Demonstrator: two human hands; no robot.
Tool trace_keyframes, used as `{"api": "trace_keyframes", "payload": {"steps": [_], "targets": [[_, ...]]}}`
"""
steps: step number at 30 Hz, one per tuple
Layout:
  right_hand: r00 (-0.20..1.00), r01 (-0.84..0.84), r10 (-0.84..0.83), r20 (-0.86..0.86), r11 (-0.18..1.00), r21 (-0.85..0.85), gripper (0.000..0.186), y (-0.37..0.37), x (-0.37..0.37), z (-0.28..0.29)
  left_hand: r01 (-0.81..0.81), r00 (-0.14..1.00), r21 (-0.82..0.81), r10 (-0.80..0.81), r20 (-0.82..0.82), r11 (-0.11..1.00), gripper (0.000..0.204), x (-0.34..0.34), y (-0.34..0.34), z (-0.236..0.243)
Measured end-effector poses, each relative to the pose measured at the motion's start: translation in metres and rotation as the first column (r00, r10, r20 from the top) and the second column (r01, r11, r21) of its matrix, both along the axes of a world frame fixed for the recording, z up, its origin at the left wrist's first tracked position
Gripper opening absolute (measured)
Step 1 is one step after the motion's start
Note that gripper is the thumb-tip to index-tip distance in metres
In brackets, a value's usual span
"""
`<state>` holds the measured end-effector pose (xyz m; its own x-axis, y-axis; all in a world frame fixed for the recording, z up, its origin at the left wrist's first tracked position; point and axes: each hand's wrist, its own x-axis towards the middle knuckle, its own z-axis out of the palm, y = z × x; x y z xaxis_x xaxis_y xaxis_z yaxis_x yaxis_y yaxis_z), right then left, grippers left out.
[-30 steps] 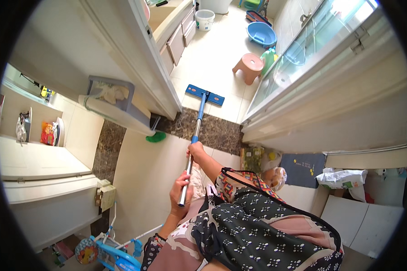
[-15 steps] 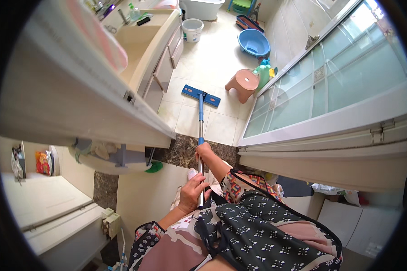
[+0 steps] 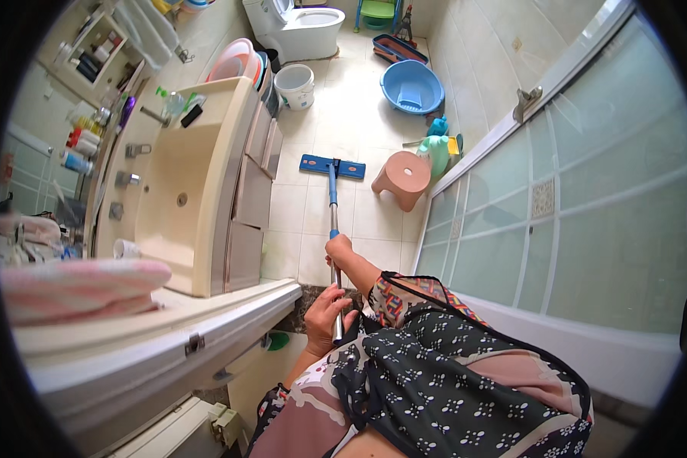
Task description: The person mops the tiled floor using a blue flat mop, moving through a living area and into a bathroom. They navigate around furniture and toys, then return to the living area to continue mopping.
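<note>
Mop head coloured blue; handle banded blue and silver; basin coloured blue, stool dusky pink; black apron printed with white paw marks.

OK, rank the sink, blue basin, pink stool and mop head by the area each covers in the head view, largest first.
1. Sink
2. Blue basin and pink stool: too alike to rank
3. Mop head: wide but thin

The mop handle is shiny metal — the stool, smooth matt plastic.
</note>
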<state>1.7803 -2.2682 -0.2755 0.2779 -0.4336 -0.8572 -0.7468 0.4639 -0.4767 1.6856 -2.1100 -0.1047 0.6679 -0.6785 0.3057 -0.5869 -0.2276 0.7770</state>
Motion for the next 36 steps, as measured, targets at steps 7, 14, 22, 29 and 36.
{"api": "trace_keyframes", "payload": {"steps": [7, 14, 22, 29, 36], "targets": [[0.998, 0.040, -0.039, 0.046, 0.999, -0.006, 0.006, -0.105, 0.083, 0.008, -0.002, 1.000, 0.034, 0.003, -0.018, 0.999, 0.031, 0.089, -0.101, 0.003], [0.987, 0.140, -0.142, 0.072, 0.990, 0.021, 0.006, -0.215, 0.163, -0.004, 0.141, 0.990, 0.027, -0.140, -0.026, 0.990, 0.029, 0.189, -0.211, 0.000], [0.958, 0.235, -0.254, 0.136, 0.961, 0.143, 0.004, -0.377, 0.296, -0.016, 0.256, 0.965, -0.050, -0.258, -0.050, 0.965, 0.037, 0.337, -0.362, -0.025], [0.933, 0.307, -0.325, 0.151, 0.942, 0.134, 0.005, -0.469, 0.444, -0.027, 0.248, 0.960, -0.105, -0.258, -0.103, 0.963, 0.035, 0.500, -0.449, -0.022], [0.940, 0.260, -0.292, 0.175, 0.948, 0.181, 0.004, -0.562, 0.538, -0.025, 0.178, 0.975, -0.140, -0.194, -0.111, 0.974, 0.031, 0.587, -0.543, -0.022]]}}
